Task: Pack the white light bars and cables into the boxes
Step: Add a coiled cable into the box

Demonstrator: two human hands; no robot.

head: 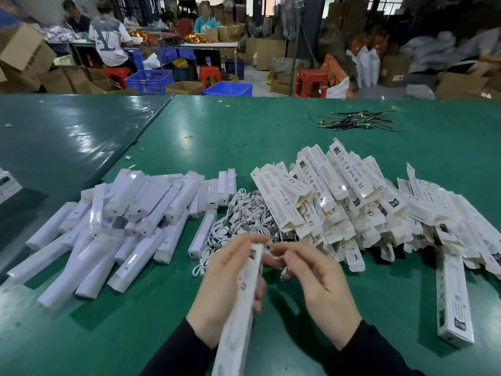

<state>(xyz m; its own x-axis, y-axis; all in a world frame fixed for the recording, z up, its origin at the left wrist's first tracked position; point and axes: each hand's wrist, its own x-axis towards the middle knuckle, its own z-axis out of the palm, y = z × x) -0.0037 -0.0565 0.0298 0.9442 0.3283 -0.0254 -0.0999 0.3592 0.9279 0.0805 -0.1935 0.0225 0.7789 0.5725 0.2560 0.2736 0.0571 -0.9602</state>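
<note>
Closed around a long white box (238,310), our left hand (225,289) holds it tilted, with its far end up near the fingertips and its near end running down past the wrist to the bottom of the view. Our right hand (317,289) is just beside that far end, the fingers bent and pinched on something small at the box opening; the motion blur hides what it is, so we cannot tell if it is a flap or a cable end. Both arms wear dark sleeves (379,351).

We work over a green table (406,294). On the left side lies a loose pile of white light bars (130,226), many in clear wrapping, crossing over each other. One single light bar (202,234) lies apart from the pile, just left of the heap of white cables (244,213), which sits in the middle, directly beyond our hands. On the right a big stack of flat printed boxes (339,202) leans in rows, touching the cable heap on its left edge. One closed box (452,299) lies alone at the far right, near the table edge. Farther back on the table is a small bundle of coloured wires (357,122), well apart from everything else.

Beyond the table we see other people (108,42) sitting at a bench, blue crates (149,80), red stools (311,82) and cardboard cartons (24,52).
</note>
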